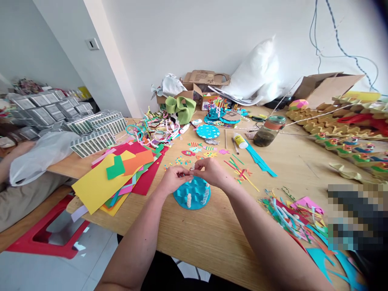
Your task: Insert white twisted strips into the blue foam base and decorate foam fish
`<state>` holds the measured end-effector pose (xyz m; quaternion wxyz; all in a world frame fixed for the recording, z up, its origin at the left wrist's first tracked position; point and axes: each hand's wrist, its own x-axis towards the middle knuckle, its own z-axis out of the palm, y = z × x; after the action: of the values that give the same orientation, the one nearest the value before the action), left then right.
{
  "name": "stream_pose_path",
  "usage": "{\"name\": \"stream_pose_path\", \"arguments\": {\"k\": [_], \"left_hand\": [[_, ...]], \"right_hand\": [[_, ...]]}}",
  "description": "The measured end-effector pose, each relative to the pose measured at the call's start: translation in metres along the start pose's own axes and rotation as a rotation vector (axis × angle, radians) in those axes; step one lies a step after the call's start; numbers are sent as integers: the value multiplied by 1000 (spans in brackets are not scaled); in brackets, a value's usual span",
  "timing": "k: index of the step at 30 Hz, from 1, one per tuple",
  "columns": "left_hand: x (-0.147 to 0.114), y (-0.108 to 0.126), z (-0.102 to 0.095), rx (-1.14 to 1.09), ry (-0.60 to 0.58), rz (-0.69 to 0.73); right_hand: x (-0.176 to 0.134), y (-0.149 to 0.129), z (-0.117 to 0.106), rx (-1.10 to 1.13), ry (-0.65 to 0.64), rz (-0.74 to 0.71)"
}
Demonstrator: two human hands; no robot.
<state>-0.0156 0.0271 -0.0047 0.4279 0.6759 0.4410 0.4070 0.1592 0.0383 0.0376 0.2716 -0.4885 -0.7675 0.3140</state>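
Observation:
A round blue craft base (182, 198) lies on the table in front of me, with raised wavy blue strips across it. Short white fuzzy pieces (188, 201) stand near its rim, and a paler twisted one (206, 195) rises at its right side. Over the far edge of the base, my left hand (175, 178) and my right hand (211, 171) meet with fingertips pinched together. A small white tip shows between them, seemingly another fuzzy piece; the fingers hide most of it. Just beyond my hands lie several colourful paper fish (209, 154).
Coloured foam sheets (103, 184) are piled on the left. Past the fish lie a speckled blue disc (207, 131), a glue bottle (240, 140) and a lidded jar (269, 131). Scraps (298, 218) cover the right side, near egg trays (342, 141). Another person's leg (27, 202) is at far left.

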Motion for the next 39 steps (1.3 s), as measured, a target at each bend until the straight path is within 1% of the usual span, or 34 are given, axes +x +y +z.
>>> {"name": "stream_pose_path", "arguments": {"k": [3,7,10,13,16,18,22,26,39], "left_hand": [[1,-2,-1,86,-38,-13],[1,-3,-4,263,-78,29],[1,-3,-5,383,-117,54],[1,-4,-6,451,-176,52],[1,-5,-7,489,-217,45],[1,-5,-7,506,-223,43],[1,-6,-7,521,-229,41],[1,-9,-7,534,-238,50],[1,-8,-5,609,-273,40]], "right_hand": [[-1,0,-3,7,-2,31],[-2,0,-6,-21,-12,53],[-1,2,-3,-57,-51,62],[1,7,1,-101,-84,54],[2,8,3,-140,-103,61],[1,6,3,-170,-110,78],[-2,-6,0,-272,-118,109],[-5,-14,-2,-339,-133,106],[-2,-10,3,-398,-161,116]]}}
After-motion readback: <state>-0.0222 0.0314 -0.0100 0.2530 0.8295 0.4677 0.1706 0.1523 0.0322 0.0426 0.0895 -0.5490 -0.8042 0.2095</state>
